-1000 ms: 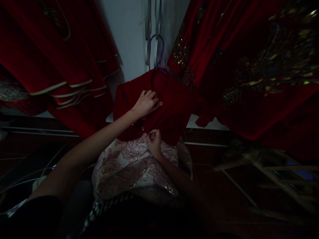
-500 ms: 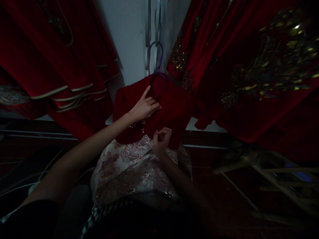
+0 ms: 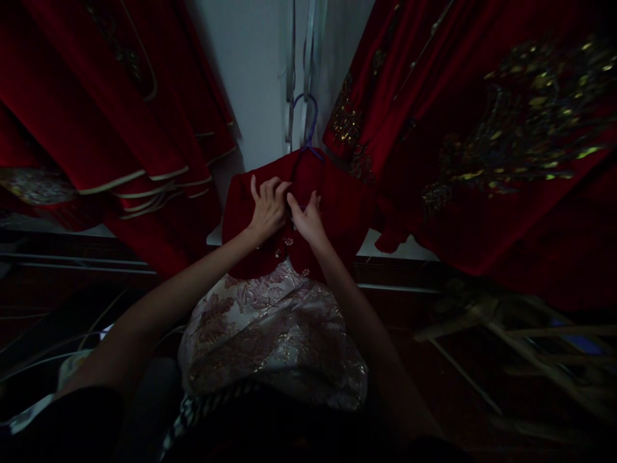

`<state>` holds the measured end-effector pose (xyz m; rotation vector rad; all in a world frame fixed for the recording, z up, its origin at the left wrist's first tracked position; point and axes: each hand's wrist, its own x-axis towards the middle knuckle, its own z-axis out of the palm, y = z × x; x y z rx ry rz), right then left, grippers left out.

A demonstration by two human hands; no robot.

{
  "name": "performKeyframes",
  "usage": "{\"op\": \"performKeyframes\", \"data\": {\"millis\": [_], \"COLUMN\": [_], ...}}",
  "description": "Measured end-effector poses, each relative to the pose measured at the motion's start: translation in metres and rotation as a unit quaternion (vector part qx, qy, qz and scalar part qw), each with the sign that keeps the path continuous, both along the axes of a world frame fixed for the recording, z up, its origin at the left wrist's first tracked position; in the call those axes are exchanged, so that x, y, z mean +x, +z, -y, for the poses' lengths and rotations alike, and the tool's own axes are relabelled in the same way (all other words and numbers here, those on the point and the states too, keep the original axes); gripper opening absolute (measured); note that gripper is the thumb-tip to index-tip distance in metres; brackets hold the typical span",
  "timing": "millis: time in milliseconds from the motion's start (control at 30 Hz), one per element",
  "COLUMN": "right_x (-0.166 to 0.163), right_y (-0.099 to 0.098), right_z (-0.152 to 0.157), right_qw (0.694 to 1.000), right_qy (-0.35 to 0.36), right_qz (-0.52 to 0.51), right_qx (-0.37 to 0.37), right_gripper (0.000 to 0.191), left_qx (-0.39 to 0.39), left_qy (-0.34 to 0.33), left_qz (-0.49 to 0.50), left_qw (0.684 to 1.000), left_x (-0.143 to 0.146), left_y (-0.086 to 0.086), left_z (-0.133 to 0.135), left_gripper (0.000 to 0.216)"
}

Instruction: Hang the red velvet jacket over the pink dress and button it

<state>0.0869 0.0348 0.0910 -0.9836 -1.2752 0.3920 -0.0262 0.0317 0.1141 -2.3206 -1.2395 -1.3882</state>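
A dark red velvet jacket (image 3: 344, 209) hangs on a purple hanger (image 3: 308, 122) against a white wall. Both my hands meet at its front, near the collar. My left hand (image 3: 267, 210) lies on the cloth with its fingers curled onto the front edge. My right hand (image 3: 307, 218) pinches the cloth right beside it, fingers closed. Small sparkling buttons (image 3: 288, 242) show just below the hands. Under the jacket hangs a pale pink and gold brocade skirt (image 3: 270, 328).
Red garments with pale trim (image 3: 120, 128) hang at the left. Red gowns with gold embroidery (image 3: 506, 128) hang at the right. A wooden frame (image 3: 506, 321) stands low at the right. The room is dim.
My right hand rose from the jacket's lower hem to the upper front, beside my left hand. My left hand shifted slightly left and curled onto the cloth.
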Motion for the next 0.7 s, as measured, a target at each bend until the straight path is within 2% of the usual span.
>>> {"op": "performKeyframes", "data": {"millis": [100,200,333,467,567,700], "right_x": [0.013,0.042,0.09,0.125,0.135,0.134], "right_y": [0.001,0.011,0.025,0.038,0.044,0.047], "right_z": [0.016,0.03,0.025,0.014,0.01,0.002], "right_qw": [0.978,0.941,0.921,0.913,0.906,0.895], "right_qy": [-0.141,-0.223,-0.259,-0.257,-0.237,-0.225], "right_qz": [0.104,0.203,0.254,0.282,0.308,0.323], "right_qx": [-0.111,-0.155,-0.145,-0.145,-0.166,-0.21], "right_gripper": [0.095,0.084,0.064,0.059,0.06,0.064], "left_qx": [-0.016,-0.056,-0.106,-0.206,-0.244,-0.299], "left_qy": [0.082,0.123,0.162,0.205,0.176,0.081], "left_qz": [0.039,0.057,0.076,0.08,0.083,0.108], "left_qw": [0.996,0.989,0.978,0.953,0.95,0.945], "left_x": [-0.01,-0.031,-0.067,-0.1,-0.117,-0.127], "left_y": [0.002,0.01,0.027,0.044,0.051,0.054], "left_z": [-0.002,-0.009,-0.028,-0.05,-0.057,-0.048], "left_gripper": [0.052,0.06,0.061,0.039,0.029,0.02]}}
